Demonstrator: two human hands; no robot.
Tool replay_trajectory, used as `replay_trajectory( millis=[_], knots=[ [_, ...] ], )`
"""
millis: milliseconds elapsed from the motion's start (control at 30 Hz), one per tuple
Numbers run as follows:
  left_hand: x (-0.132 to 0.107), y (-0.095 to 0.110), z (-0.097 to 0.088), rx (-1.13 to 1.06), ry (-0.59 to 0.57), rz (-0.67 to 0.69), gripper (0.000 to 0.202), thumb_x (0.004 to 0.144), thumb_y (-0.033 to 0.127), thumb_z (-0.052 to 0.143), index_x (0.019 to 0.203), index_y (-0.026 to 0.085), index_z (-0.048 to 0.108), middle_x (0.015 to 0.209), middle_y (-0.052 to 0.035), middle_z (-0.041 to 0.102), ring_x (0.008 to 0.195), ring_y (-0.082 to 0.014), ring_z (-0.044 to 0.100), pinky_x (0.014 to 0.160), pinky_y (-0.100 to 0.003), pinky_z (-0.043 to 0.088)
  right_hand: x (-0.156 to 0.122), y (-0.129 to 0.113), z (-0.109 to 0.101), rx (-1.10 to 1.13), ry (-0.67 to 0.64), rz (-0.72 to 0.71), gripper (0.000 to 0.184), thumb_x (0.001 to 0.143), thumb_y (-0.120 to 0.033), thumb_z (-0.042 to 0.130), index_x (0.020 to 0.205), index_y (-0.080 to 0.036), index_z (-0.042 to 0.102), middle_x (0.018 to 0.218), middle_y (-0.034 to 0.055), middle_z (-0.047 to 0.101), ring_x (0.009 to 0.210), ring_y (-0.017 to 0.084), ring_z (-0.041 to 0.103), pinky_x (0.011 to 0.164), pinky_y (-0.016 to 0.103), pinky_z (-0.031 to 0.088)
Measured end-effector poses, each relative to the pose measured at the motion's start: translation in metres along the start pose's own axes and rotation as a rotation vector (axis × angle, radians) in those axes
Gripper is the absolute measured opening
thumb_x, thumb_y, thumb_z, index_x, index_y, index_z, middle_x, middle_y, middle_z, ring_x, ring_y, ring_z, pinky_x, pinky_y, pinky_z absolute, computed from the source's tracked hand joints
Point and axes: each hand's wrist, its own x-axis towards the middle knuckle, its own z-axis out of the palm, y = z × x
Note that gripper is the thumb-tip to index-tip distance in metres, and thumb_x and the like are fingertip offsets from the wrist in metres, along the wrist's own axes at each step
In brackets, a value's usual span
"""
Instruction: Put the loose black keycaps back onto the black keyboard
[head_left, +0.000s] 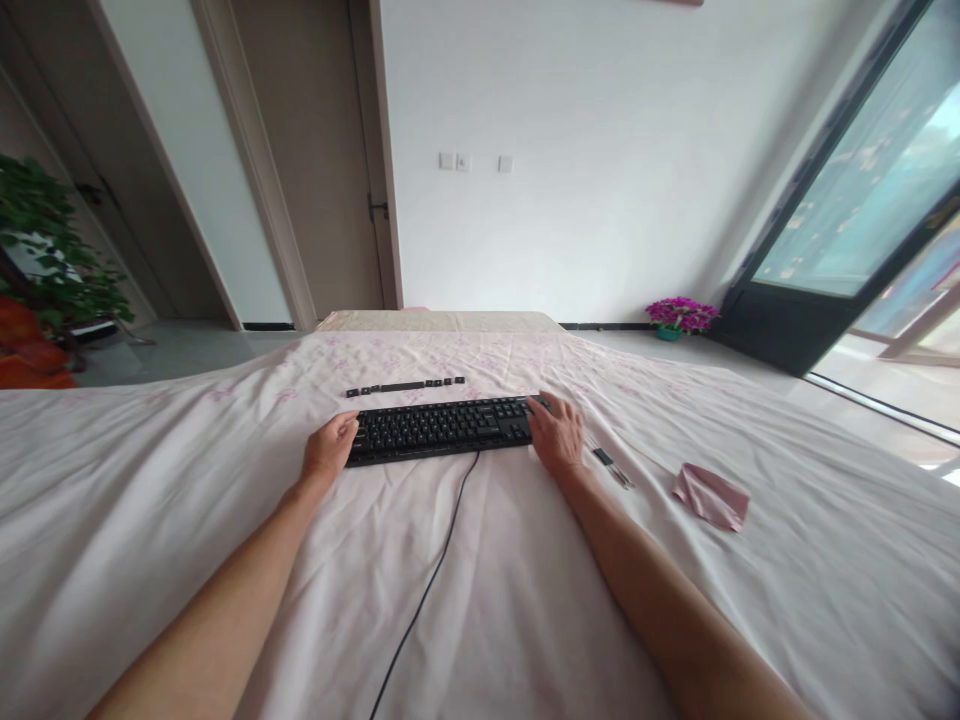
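A black keyboard (431, 425) lies across the bedsheet in front of me, and its cable (442, 555) runs from the near edge toward me. My left hand (330, 445) grips its left end, fingers closed at the corner. At the opposite end my right hand (556, 430) is closed around the edge, with fingertips over the top. Just beyond the keyboard sits a row of loose black keycaps: a long space bar (403, 386) in the middle, small keycaps (448, 381) on either side.
Right of my right hand are a small black item (602, 456) with thin metal-looking pieces (621, 476) and a folded pink cloth (712, 497). The light floral sheet (187, 480) is wrinkled. Pink flowers (681, 315) stand by the wall, and a leafy plant (52, 250) at left.
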Motion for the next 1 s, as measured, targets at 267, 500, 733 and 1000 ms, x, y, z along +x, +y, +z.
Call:
replay_trajectory(
  millis=[267,500,733,1000],
  knots=[
    [0.0,0.003,0.001,-0.024,0.016,-0.008,0.039,0.084,0.034,0.049,0.116,0.022,0.067,0.114,-0.0044,0.071,0.103,-0.0194,0.067,0.093,-0.027,0.049,-0.006,-0.031,-0.013,0.062,-0.183,-0.546,0.038,0.091,-0.039,0.054,0.128,-0.034,0.06,0.145,0.0028,0.044,0.135,0.027,0.031,0.113,0.047,0.02],
    [-0.001,0.003,0.001,-0.004,0.007,-0.014,0.036,0.084,0.034,0.049,0.112,0.024,0.068,0.109,-0.002,0.073,0.099,-0.02,0.067,0.09,-0.029,0.049,-0.003,-0.039,-0.01,0.106,-0.244,-0.592,0.039,0.093,-0.038,0.052,0.131,-0.034,0.058,0.146,0.0018,0.043,0.136,0.026,0.029,0.114,0.047,0.019],
    [0.0,0.0,0.002,-0.035,0.01,-0.01,0.035,0.083,0.035,0.049,0.111,0.026,0.069,0.107,-0.0014,0.073,0.098,-0.0199,0.067,0.087,-0.029,0.05,-0.001,-0.038,-0.004,0.166,-0.271,-0.543,0.034,0.095,-0.035,0.046,0.125,-0.037,0.062,0.141,-0.0002,0.048,0.132,0.025,0.034,0.114,0.049,0.019],
    [0.0,-0.001,0.001,-0.037,0.008,-0.01,0.035,0.083,0.035,0.05,0.111,0.026,0.069,0.104,-0.0021,0.074,0.098,-0.0202,0.067,0.089,-0.029,0.049,0.001,-0.027,0.001,0.269,-0.202,-0.478,0.036,0.098,-0.034,0.041,0.129,-0.034,0.059,0.137,0.0006,0.054,0.13,0.023,0.039,0.109,0.044,0.03]
  ],
)
